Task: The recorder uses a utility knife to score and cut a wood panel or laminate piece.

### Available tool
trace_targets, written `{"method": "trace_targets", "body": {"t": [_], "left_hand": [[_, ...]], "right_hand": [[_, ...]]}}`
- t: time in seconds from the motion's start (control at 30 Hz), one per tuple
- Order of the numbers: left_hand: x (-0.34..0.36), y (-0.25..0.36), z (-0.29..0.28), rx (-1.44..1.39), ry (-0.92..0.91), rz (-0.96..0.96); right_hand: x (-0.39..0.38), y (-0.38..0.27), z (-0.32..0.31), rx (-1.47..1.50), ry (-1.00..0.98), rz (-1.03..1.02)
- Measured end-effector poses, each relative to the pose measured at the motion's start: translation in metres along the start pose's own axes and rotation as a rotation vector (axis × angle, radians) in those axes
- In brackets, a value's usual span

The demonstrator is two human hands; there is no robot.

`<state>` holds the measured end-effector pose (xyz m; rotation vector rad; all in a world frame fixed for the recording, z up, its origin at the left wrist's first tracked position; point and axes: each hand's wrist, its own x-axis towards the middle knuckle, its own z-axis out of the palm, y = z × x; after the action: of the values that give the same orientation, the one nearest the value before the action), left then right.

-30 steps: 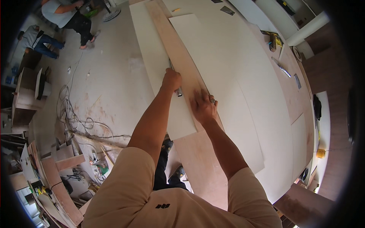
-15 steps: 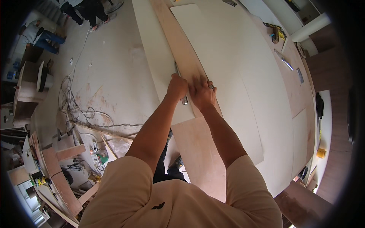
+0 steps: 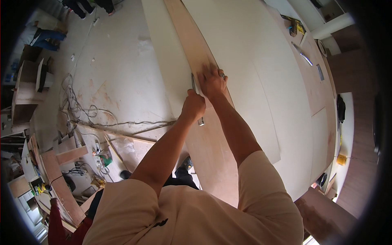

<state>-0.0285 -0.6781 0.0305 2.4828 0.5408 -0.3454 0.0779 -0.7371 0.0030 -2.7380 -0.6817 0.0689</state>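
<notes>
Light-brown wood makes the long flat strip (image 3: 183, 36), which lies on a wide cream-white board (image 3: 161, 61) before me. My right hand (image 3: 213, 83) is on top of it, fingers a little spread and holding nothing. My left hand (image 3: 194, 105) is closed around a slim silver metal tool (image 3: 201, 121) (a cutter knife, I believe), just beside the strip's left edge. One second ago this hand was farther ahead than the right one; now it has come nearer to my body, so I judge the stroke along the edge is well advanced. The tool's middle is hidden in my fist, and I cannot make out whether its tip touches the board. The strip's far end is cut off above. A red shape (image 3: 57, 226) at lower left is also cut off.
</notes>
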Motion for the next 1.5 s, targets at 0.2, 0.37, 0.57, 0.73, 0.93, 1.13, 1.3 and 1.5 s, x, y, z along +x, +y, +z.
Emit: {"method": "trace_targets", "body": {"t": [0.2,0.37,0.57,0.73,0.93,1.13,1.3,1.5], "left_hand": [[-0.032,0.005,0.035,0.321,-0.133,0.212],[-0.06,-0.025,0.093,-0.04,-0.052,0.015],[-0.11,0.034,0.082,-0.306,-0.006,-0.138],[-0.104,-0.012,0.094,0.617,-0.164,0.47],[-0.116,0.004,0.024,-0.384,0.018,-0.06],[-0.066,-0.043,-0.033,-1.208,0.029,-0.354],[-0.03,-0.057,-0.06,-1.397,-0.079,-0.374],[-0.024,-0.068,-0.078,-1.086,-0.109,-0.105]], "right_hand": [[0.002,0.004,0.005,-0.034,0.053,-0.027],[0.004,-0.015,0.003,0.009,0.074,-0.056],[-0.002,0.015,-0.001,-0.012,0.081,-0.009],[-0.001,-0.022,-0.008,0.034,0.022,-0.022],[-0.001,0.001,-0.008,-0.014,-0.013,0.035],[0.001,-0.002,-0.011,-0.037,0.036,0.003],[-0.002,-0.007,-0.01,-0.027,0.048,0.005],[-0.004,-0.023,-0.033,0.008,-0.055,0.051]]}}
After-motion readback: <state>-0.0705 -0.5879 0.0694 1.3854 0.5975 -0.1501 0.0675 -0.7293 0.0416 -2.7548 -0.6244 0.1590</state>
